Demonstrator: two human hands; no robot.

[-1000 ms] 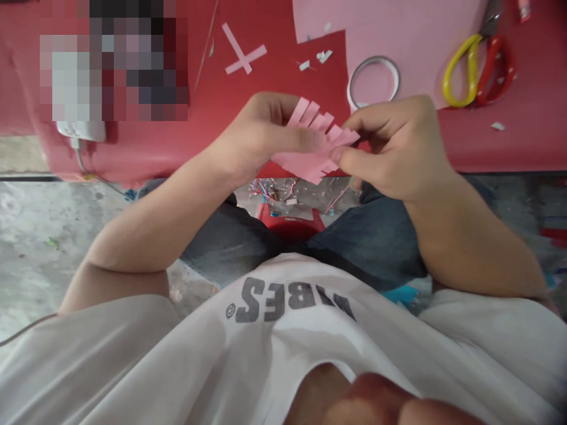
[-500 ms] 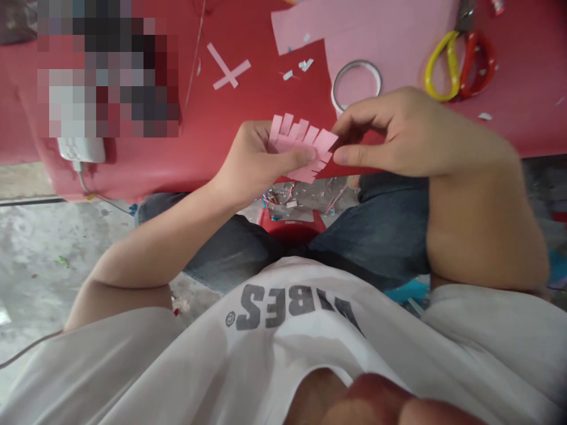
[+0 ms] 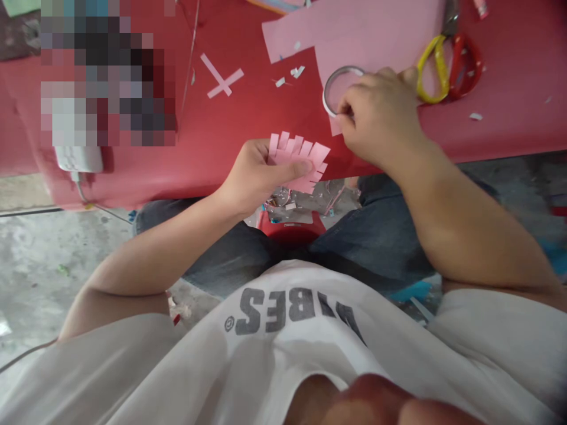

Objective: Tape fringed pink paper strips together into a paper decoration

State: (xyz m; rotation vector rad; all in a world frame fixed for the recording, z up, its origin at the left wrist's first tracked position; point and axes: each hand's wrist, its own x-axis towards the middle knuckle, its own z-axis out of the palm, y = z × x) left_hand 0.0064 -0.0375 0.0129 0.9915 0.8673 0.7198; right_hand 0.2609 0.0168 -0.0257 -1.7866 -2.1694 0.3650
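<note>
1. One view only is being taken, from a camera worn on the head, above the red table (image 3: 248, 118) and on its near side.
2. The lens is aimed forward and steeply down: the table is kept across the top of the frame, and the wearer's white shirt (image 3: 287, 354) is taken in below its near edge.
3. The table is seen from close by; the left hand (image 3: 254, 177) is caught at its near edge, the right hand (image 3: 381, 118) over its top.
</note>
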